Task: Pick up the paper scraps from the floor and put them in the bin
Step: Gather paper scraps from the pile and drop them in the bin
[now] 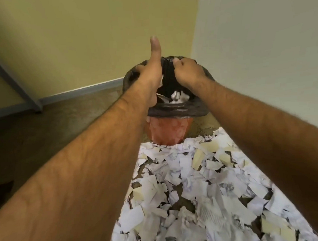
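Hands over the orange bin point(168, 132) with its dark liner point(176, 110): left hand point(150, 73) held flat and empty, right hand point(188, 71) curled, its contents hidden; paper scraps point(194, 188) cover the floor point(54, 125) just before the bin, a few inside.

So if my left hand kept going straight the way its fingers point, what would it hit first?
Probably the yellow wall behind the bin. The left hand points up and away past the bin liner's rim, with nothing visible between, though depth is unclear.
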Motion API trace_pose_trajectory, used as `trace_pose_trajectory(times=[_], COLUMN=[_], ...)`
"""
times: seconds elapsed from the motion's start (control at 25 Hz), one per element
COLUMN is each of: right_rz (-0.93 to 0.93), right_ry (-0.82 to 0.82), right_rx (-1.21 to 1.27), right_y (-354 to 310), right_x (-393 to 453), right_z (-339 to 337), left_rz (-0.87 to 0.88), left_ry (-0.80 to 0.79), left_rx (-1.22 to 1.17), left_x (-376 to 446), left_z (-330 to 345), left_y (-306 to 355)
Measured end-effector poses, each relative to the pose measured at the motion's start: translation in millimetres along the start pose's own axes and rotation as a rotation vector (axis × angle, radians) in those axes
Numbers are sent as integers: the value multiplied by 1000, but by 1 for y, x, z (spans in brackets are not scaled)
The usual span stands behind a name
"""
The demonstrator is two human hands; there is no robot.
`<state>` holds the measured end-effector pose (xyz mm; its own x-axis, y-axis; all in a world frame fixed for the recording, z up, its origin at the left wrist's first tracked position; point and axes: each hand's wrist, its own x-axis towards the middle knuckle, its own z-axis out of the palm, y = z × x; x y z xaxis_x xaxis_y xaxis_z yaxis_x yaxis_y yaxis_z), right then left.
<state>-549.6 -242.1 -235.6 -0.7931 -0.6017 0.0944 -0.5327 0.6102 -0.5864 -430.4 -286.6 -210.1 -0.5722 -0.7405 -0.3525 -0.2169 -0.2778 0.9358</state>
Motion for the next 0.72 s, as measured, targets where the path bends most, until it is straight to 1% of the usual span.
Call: trace_pose_trajectory(times=[0.08,0.12,0.16,0.2,0.28,0.32,0.36,0.4,0.44,0.52,0.6,0.72], right_rz=[-3,-26,-66,-133,-354,-477,-584,-671,-731,-801,-837,-905], right_ry=[18,68,141,226,370,399,386,345,269,83,-118,-381], right_rx=[-46,-55,-62,-75,-83,-83,-81,-86,-99,-124,-156,-262], right_y=[6,8,10,10,12,15,21,29,38,63,94,143], right_x=[-9,-17,-26,-38,-67,-83,-102,-123,-149,-204,-267,-357], right_z=[-7,-12,-15,-19,-18,-17,-13,-8,1,23,46,75], left_rz=[59,102,162,233,361,423,480,521,538,543,552,514], left_ry=[-81,-80,-44,7,100,124,136,129,108,50,-15,-145], left_rx=[21,52,101,136,125,130,153,190,241,429,718,1182], left_x=[-11,-18,-27,-37,-57,-66,-74,-82,-90,-106,-127,-177], left_z=[-7,-11,-16,-21,-35,-43,-52,-62,-73,-96,-120,-163], left_y=[-8,-13,-19,-25,-41,-49,-59,-71,-86,-122,-167,-242])
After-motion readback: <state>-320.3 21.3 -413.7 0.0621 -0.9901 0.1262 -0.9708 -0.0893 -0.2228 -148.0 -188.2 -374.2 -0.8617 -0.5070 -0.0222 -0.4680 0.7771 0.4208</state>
